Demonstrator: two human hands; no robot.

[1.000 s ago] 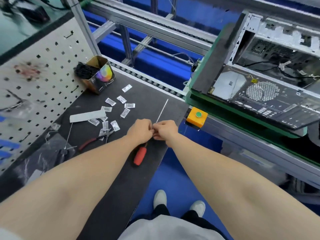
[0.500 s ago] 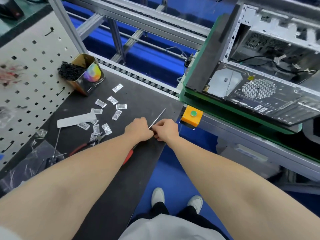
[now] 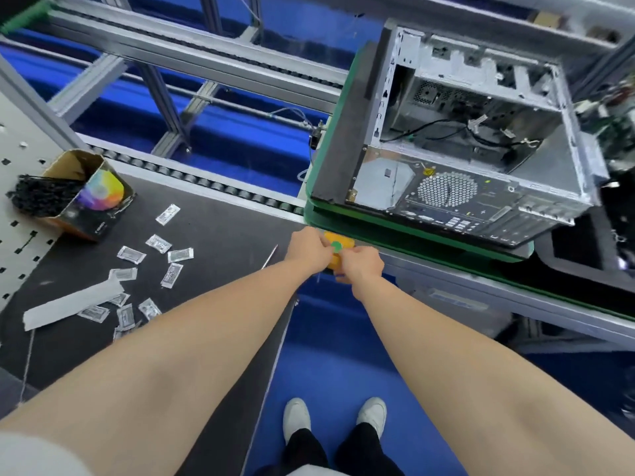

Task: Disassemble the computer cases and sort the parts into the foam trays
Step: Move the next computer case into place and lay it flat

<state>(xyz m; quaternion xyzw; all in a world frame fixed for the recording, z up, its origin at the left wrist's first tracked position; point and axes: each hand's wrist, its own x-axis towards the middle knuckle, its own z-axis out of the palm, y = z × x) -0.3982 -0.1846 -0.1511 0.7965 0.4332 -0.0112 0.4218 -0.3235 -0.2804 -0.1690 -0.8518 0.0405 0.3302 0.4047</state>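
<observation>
An open grey computer case lies on its side on a green pallet at the upper right, with loose cables inside. My left hand and my right hand meet fingertip to fingertip over an orange box with a green button at the pallet's front edge. Both hands have curled fingers and seem to pinch something small between them, which is hidden. A thin metal screwdriver shaft lies on the black mat just left of my left wrist.
A cardboard box of black cable ties stands at the left by a white pegboard. Several small silver packets and a white strip lie on the mat. A black tray sits at the right. A roller rail borders the mat.
Both hands have moved together to the right, off the mat and the red-handled screwdriver, to the orange button box. The view has shifted right, toward the case.
</observation>
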